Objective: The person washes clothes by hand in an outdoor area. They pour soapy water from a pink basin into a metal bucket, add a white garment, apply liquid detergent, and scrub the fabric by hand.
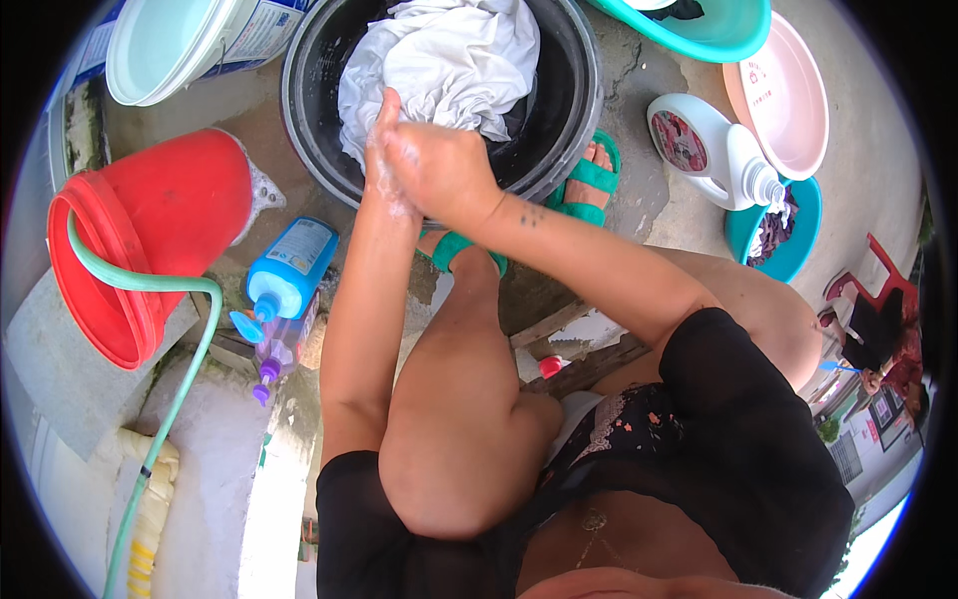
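A heap of wet white cloth (456,64) fills much of a round black tub (569,150). Over the near side of the cloth, my left hand (379,153) and my right hand (445,168) press together. The left thumb points up, and white suds coat its palm side and wrist. My right fingers are curled against the left palm, so whatever may lie between the hands is hidden. The cloth shows directly behind both hands; whether either one grips a fold of it cannot be seen.
Left are a red bucket (179,202) with a green hose (202,337), a blue pump bottle (292,254) and a white bucket (168,45). Right are a white detergent jug (711,150), a pink basin (782,97), teal basins (718,37) and a seated person (872,322).
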Action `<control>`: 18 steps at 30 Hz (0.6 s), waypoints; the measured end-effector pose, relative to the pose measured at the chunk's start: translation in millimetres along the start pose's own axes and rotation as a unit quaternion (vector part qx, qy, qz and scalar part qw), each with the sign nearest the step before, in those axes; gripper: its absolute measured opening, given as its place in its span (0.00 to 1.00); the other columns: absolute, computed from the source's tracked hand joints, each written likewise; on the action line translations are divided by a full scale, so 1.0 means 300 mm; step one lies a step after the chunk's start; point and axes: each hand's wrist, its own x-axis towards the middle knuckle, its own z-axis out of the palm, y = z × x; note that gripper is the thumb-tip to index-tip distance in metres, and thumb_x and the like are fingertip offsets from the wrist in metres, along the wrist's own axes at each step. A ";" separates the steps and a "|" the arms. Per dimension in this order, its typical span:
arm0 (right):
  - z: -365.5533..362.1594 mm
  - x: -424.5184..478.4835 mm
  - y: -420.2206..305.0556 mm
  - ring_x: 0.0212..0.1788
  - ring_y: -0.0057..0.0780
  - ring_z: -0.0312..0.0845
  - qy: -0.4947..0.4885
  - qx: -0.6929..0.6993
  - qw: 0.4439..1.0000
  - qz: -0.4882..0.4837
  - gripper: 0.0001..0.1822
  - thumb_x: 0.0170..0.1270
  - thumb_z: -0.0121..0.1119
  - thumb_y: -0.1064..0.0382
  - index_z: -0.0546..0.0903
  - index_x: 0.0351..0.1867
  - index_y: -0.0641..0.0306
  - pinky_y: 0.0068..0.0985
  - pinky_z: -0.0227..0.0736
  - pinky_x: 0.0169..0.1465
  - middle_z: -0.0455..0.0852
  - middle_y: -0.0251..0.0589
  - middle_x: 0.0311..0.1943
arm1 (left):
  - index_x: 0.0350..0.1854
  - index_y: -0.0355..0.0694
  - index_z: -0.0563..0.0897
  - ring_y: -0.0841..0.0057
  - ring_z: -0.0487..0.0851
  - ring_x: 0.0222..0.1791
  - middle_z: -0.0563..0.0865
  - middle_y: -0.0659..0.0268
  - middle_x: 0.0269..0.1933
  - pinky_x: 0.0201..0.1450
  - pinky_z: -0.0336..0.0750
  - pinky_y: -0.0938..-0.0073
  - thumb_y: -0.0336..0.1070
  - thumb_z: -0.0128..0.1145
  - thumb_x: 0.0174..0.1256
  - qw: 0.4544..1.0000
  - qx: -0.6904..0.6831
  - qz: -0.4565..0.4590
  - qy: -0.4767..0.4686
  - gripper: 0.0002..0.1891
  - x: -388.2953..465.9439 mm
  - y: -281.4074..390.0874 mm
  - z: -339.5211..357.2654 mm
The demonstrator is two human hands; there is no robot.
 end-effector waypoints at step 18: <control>-0.176 0.048 0.149 0.60 0.40 0.77 -0.022 0.528 0.759 0.380 0.42 0.62 0.68 0.51 0.63 0.71 0.73 0.33 0.67 0.67 0.78 0.51 0.59 | 0.67 0.30 0.68 0.59 0.78 0.62 0.79 0.53 0.62 0.68 0.70 0.60 0.31 0.51 0.71 0.969 0.067 0.224 0.083 0.23 0.041 -0.084 0.069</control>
